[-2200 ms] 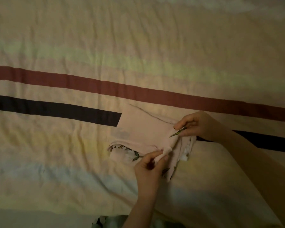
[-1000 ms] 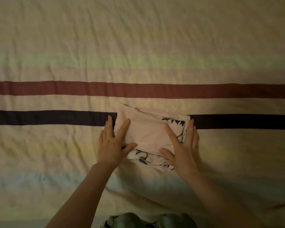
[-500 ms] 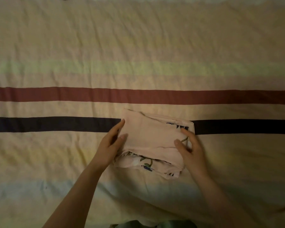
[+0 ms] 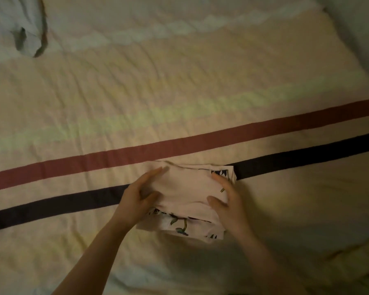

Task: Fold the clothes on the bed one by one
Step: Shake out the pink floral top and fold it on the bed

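A folded pale pink garment (image 4: 185, 188) with a floral print lies mid-bed on the striped sheet (image 4: 179, 92), across the dark stripe. My left hand (image 4: 136, 199) holds its left side, thumb laid over the top and fingers along the edge. My right hand (image 4: 228, 205) holds the right side in the same way, thumb on top. The printed lower layers stick out toward me below my hands, with a shadow under them. How far my fingers reach beneath the bundle is hidden.
A crumpled light blue-green cloth (image 4: 24, 24) lies at the far left corner of the bed. A red stripe (image 4: 179, 145) and a dark stripe (image 4: 296, 158) cross the sheet. The bed's right edge meets a pale wall (image 4: 362, 39).
My hands went from pinching a fold, to pressing the bundle flat, to taking its two sides. The view has swung up, bringing in the far cloth and the wall.
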The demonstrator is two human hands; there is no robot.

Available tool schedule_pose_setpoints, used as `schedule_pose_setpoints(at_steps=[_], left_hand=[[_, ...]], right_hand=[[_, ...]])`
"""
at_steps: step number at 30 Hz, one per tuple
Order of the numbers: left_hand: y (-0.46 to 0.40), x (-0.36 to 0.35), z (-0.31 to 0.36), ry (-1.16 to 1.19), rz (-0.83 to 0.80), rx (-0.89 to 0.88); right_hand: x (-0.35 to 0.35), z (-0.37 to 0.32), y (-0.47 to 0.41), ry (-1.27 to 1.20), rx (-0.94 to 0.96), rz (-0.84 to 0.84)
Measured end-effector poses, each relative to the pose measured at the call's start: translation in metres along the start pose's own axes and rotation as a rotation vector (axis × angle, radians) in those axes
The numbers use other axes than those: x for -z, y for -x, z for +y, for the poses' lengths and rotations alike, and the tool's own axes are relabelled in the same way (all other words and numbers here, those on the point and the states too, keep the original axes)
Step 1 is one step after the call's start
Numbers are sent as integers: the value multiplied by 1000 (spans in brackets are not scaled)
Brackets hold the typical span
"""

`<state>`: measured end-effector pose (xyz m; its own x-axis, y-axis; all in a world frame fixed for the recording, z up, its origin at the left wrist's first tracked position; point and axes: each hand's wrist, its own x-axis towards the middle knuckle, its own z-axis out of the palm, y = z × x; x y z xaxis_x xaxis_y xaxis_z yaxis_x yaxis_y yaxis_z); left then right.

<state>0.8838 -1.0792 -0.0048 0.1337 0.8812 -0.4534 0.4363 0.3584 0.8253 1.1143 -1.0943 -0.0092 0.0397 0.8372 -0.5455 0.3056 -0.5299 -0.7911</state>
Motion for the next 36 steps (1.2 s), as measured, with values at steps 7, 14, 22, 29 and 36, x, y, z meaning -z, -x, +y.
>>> schedule_pose_setpoints(at_steps=[7, 14, 22, 29, 36], left_hand=[[-70, -63, 92, -82, -102, -151], [-147, -166, 198, -131, -330, -328], [-214, -308, 295, -272, -521, -541], [-257, -416, 319, -422, -666, -717], [-296, -475, 295, -449, -748, -740]], right_hand=[[110, -12, -7, -154, 44, 232], [229, -7, -9, -249, 24, 577], [334, 26, -13, -410, -133, 996], [390, 80, -36, -361, -241, 1287], [402, 130, -59, -290, -299, 1353]])
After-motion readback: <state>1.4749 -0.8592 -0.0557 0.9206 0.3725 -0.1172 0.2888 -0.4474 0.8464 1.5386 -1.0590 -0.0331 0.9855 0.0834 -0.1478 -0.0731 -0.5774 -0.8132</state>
